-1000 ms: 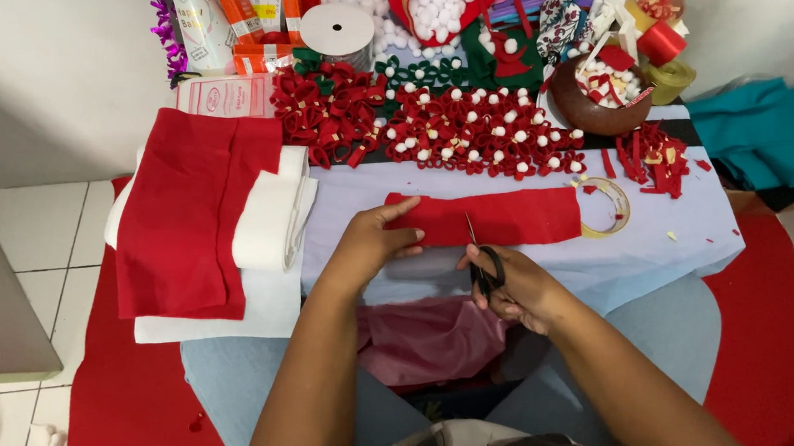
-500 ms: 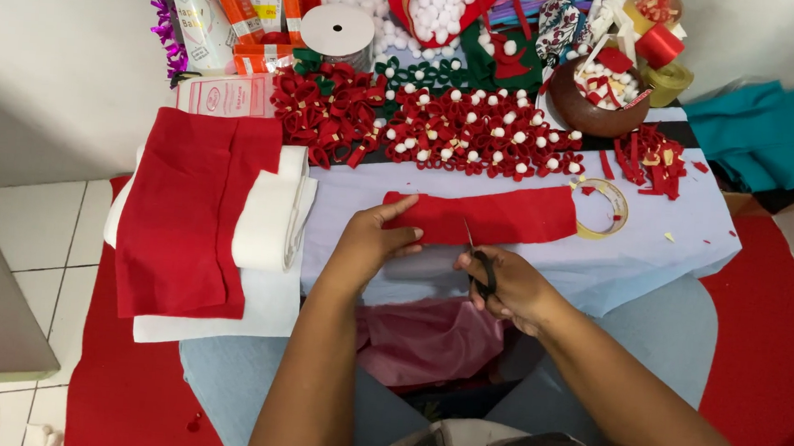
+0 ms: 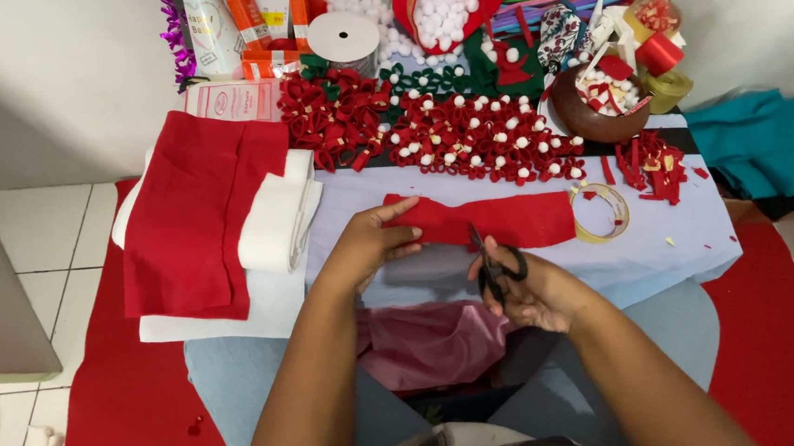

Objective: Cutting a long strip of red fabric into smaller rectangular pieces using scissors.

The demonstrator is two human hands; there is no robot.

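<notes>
Right hand (image 3: 532, 293) grips black scissors (image 3: 492, 262) (blade tips hidden) at red felt strip (image 3: 499, 223).

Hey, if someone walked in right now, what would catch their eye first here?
First the red felt strip at the table's middle, pinned by the left hand while the right hand works black scissors into its lower edge. Behind it lies a heap of red bows with white pompoms, and at left a folded red felt stack.

Matt, fuzzy red felt strip (image 3: 499, 223) under the left hand (image 3: 365, 247); black plastic-handled scissors (image 3: 495, 262) with dull metal blades in the right hand (image 3: 532, 293). Soft folded red and white felt (image 3: 207, 210) at the worktop's left edge. Glossy clear tape roll (image 3: 604, 212) and smooth brown bowl (image 3: 595, 120) toward the far right corner.
</notes>
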